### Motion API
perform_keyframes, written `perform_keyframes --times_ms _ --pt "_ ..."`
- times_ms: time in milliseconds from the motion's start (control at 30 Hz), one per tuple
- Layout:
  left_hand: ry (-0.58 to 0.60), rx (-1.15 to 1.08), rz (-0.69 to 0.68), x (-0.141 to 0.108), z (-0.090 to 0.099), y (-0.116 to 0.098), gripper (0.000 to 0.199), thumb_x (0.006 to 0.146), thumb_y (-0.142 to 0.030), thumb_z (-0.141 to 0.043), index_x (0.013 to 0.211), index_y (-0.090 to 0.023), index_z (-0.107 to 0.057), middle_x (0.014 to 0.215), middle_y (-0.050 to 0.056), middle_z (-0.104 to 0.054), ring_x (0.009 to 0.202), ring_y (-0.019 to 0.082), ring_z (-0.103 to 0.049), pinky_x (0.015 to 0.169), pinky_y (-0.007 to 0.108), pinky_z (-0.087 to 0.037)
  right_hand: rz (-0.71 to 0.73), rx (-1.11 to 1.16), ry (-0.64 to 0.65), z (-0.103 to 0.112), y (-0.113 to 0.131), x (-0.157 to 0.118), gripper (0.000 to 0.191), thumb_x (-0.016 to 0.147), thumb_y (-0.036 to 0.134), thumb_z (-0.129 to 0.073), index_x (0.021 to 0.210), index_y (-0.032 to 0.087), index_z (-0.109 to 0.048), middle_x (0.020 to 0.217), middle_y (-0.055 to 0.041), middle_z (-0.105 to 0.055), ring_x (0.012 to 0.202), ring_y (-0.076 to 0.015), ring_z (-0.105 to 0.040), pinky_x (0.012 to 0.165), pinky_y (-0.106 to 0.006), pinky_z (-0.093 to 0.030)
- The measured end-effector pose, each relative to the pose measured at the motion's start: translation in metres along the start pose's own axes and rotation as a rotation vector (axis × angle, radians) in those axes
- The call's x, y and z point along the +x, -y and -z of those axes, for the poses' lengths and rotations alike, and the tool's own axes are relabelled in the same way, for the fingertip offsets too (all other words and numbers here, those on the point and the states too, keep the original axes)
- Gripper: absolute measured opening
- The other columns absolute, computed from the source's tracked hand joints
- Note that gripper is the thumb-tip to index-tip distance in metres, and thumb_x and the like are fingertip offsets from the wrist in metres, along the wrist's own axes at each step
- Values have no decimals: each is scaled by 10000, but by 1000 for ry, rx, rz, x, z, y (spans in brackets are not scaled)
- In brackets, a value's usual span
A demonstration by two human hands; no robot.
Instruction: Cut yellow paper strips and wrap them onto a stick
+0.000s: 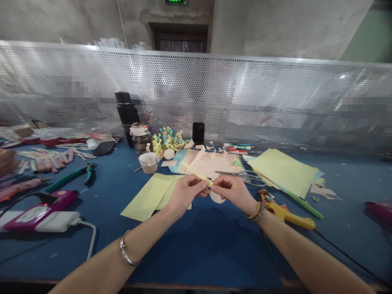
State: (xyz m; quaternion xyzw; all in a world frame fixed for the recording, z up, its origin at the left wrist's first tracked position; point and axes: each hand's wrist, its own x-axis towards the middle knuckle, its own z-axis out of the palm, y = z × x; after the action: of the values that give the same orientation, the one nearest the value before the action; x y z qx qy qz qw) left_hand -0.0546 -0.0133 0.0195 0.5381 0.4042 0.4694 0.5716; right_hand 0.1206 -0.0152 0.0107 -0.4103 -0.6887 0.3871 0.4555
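Observation:
Between my two hands, above the middle of the blue table, is a narrow yellow paper strip (197,173). My left hand (190,191) pinches it near its lower end, and the fingertips of my right hand (229,188) close on that same end. Just under my hands lies a pale round paper piece (217,197). Yellow sheets (150,197) rest beside my left hand. Behind my hands are pale pink paper (211,162) with cut-outs and scissors (245,175), whose blades point left.
A yellow glue gun (290,217) with a cord and a stack of yellow paper (284,169) lie right. Further left are a small tub (148,163), a jar (141,139), green pliers (69,178) and a purple power strip (39,210). Another person's hand (8,162) shows at the left edge.

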Motion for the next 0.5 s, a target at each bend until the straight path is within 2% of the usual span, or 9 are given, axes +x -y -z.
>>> perform_keyframes --times_ms 167,333,500 --pt "11 -113 43 -1 0 -1 243 673 -326 -774 703 -112 -661 656 39 -701 626 102 -642 617 182 -511 -5 39 8 2 -2 1 217 778 360 -660 750 146 -641 531 45 -518 425 -64 -457 427 -195 -364" --pt "63 -233 92 2 1 3 241 640 -302 -806 718 -111 -680 694 36 -706 680 103 -657 665 178 -517 0 71 -5 3 -5 1 204 771 350 -670 762 148 -641 551 43 -531 433 -60 -458 426 -191 -362" --pt "91 -264 84 4 2 7 205 660 -274 -798 727 -111 -694 754 46 -715 743 113 -664 732 193 -521 1 61 -11 3 -5 -1 210 772 355 -671 775 147 -643 553 43 -538 433 -60 -466 429 -189 -367"
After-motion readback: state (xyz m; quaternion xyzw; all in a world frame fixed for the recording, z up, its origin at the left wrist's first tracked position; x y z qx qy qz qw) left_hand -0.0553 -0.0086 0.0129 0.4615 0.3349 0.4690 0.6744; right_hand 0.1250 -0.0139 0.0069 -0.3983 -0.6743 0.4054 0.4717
